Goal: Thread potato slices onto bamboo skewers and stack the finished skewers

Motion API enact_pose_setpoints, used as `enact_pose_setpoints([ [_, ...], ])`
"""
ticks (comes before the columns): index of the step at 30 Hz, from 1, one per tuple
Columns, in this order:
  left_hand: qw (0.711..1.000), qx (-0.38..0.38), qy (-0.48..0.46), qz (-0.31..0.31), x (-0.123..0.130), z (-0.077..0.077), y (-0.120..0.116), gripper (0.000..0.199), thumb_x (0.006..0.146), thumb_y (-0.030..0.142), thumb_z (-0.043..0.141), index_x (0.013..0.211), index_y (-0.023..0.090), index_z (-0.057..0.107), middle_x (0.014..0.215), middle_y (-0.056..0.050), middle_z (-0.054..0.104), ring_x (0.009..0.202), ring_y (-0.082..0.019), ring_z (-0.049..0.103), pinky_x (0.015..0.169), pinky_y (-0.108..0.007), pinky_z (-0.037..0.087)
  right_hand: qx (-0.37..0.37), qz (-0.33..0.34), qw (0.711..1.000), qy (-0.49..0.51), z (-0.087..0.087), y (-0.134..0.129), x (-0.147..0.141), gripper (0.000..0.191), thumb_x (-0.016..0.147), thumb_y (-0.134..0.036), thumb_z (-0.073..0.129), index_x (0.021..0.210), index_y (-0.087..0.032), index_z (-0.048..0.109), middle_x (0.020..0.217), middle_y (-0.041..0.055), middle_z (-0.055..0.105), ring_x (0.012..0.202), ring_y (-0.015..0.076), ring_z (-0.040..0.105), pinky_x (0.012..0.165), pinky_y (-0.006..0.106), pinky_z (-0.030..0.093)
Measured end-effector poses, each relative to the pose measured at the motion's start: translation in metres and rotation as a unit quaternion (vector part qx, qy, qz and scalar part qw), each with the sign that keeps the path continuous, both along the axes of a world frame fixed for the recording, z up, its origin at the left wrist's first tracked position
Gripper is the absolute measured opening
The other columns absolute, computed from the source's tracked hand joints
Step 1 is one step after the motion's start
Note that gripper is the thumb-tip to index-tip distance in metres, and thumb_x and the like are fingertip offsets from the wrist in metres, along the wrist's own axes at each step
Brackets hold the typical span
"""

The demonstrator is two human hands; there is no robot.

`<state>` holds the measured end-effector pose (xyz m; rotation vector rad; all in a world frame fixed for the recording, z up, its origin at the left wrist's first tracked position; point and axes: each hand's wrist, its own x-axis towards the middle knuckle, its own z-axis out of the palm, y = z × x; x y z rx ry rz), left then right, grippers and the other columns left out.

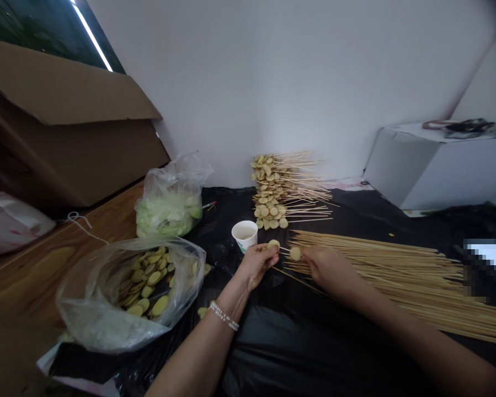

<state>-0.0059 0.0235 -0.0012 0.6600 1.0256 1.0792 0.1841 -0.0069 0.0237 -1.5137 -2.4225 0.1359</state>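
Here, a person's left hand (pixel 256 266) and right hand (pixel 329 270) work close together above a glossy black plastic sheet (pixel 251 353). The left fingers (pixel 268 251) clench a pale yellow round slice (pixel 273 245), probably potato, while the right hand grasps a second round slice (pixel 295 253). A thin bamboo skewer (pixel 284 249) appears to join them, though the fingers partly hide the hold. Just right of the right hand spreads a flat bed of long, straight bamboo skewers (pixel 380 270). Beyond the grip, a heap of skewers threaded with matching slices (pixel 272 190) stands near a smooth white wall (pixel 272 82). Left of the left hand are a white paper cup (pixel 244 234), its small green print unreadable, and a crinkled clear plastic bag of slices (pixel 148 281). A white beaded bracelet (pixel 224 316) circles the left wrist.
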Motion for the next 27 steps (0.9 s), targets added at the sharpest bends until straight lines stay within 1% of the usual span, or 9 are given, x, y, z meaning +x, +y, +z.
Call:
enact_pose_setpoints([
  [3, 1.0, 0.007, 0.003, -0.01, 0.0, 0.0, -0.001, 0.03, 0.048, 0.02, 0.087, 0.069, 0.008, 0.068, 0.065, -0.002, 0.062, 0.055, -0.004, 0.055, 0.058, -0.015, 0.048, -0.037, 0.013, 0.999, 0.018, -0.002, 0.002, 0.001, 0.029, 0.088, -0.014, 0.038, 0.069, -0.017, 0.061, 0.068, 0.0042, 0.066, 0.064, 0.0141, 0.056, 0.06, 0.025, 0.031],
  [7, 1.0, 0.005, -0.006, 0.002, 0.0, -0.001, 0.0, 0.032, 0.047, 0.02, 0.087, 0.07, 0.008, 0.068, 0.065, -0.001, 0.062, 0.057, -0.005, 0.056, 0.06, -0.015, 0.049, 0.052, -0.011, 0.998, -0.041, -0.008, -0.002, -0.001, 0.026, 0.081, -0.008, 0.041, 0.092, -0.017, 0.063, 0.086, 0.0075, 0.067, 0.071, 0.0161, 0.058, 0.06, 0.025, 0.03],
  [9, 1.0, 0.005, -0.009, 0.003, 0.0, -0.002, 0.0, 0.032, 0.048, 0.02, 0.087, 0.07, 0.008, 0.068, 0.065, -0.001, 0.062, 0.056, -0.004, 0.055, 0.059, -0.014, 0.048, 0.067, -0.008, 0.997, -0.045, -0.01, -0.003, -0.002, 0.027, 0.08, -0.007, 0.041, 0.094, -0.017, 0.063, 0.09, 0.0082, 0.067, 0.072, 0.016, 0.058, 0.06, 0.025, 0.03],
  [11, 1.0, 0.005, -0.004, -0.002, 0.0, -0.002, 0.0, 0.032, 0.047, 0.021, 0.087, 0.069, 0.008, 0.068, 0.065, -0.001, 0.062, 0.056, -0.004, 0.055, 0.059, -0.015, 0.048, 0.029, 0.001, 1.0, -0.012, -0.01, 0.0, -0.002, 0.025, 0.085, -0.011, 0.039, 0.083, -0.017, 0.063, 0.082, 0.0066, 0.068, 0.069, 0.015, 0.057, 0.06, 0.025, 0.031],
  [14, 1.0, 0.004, 0.003, -0.007, 0.0, -0.002, 0.001, 0.033, 0.046, 0.022, 0.088, 0.069, 0.008, 0.068, 0.066, -0.002, 0.063, 0.056, -0.005, 0.056, 0.059, -0.016, 0.049, -0.036, 0.011, 0.999, 0.035, -0.009, 0.005, 0.0, 0.031, 0.089, -0.017, 0.038, 0.068, -0.018, 0.061, 0.069, 0.004, 0.066, 0.064, 0.0145, 0.056, 0.059, 0.025, 0.031],
  [15, 1.0, 0.006, 0.004, -0.008, 0.0, -0.002, 0.001, 0.033, 0.046, 0.022, 0.088, 0.069, 0.008, 0.068, 0.065, -0.002, 0.063, 0.056, -0.005, 0.056, 0.059, -0.016, 0.049, -0.039, 0.009, 0.999, 0.036, -0.008, 0.006, 0.0, 0.03, 0.089, -0.016, 0.038, 0.069, -0.017, 0.061, 0.069, 0.0042, 0.066, 0.064, 0.0148, 0.056, 0.06, 0.025, 0.031],
  [20, 1.0, 0.006, -0.004, -0.007, 0.0, -0.001, 0.0, 0.031, 0.048, 0.019, 0.087, 0.07, 0.007, 0.068, 0.065, -0.002, 0.063, 0.056, -0.004, 0.056, 0.059, -0.014, 0.049, 0.012, -0.01, 1.0, 0.009, -0.011, 0.002, -0.003, 0.025, 0.085, -0.01, 0.04, 0.09, -0.015, 0.064, 0.089, 0.0099, 0.068, 0.075, 0.0187, 0.06, 0.064, 0.027, 0.034],
  [24, 1.0, 0.001, 0.0, -0.026, 0.004, 0.002, -0.005, 0.027, 0.051, 0.017, 0.086, 0.066, 0.008, 0.065, 0.065, -0.002, 0.063, 0.055, -0.006, 0.058, 0.058, -0.016, 0.051, -0.034, 0.015, 0.997, 0.07, -0.014, 0.005, -0.005, 0.029, 0.089, -0.017, 0.04, 0.073, -0.017, 0.063, 0.074, 0.0061, 0.068, 0.068, 0.0166, 0.059, 0.063, 0.025, 0.035],
  [27, 1.0, -0.004, -0.004, -0.029, 0.007, 0.002, -0.006, 0.024, 0.055, 0.015, 0.084, 0.066, 0.009, 0.064, 0.063, -0.002, 0.063, 0.055, -0.006, 0.059, 0.06, -0.016, 0.051, -0.022, 0.012, 0.997, 0.078, -0.017, 0.009, -0.006, 0.028, 0.089, -0.018, 0.04, 0.071, -0.018, 0.062, 0.073, 0.0058, 0.067, 0.067, 0.0165, 0.058, 0.063, 0.026, 0.034],
])
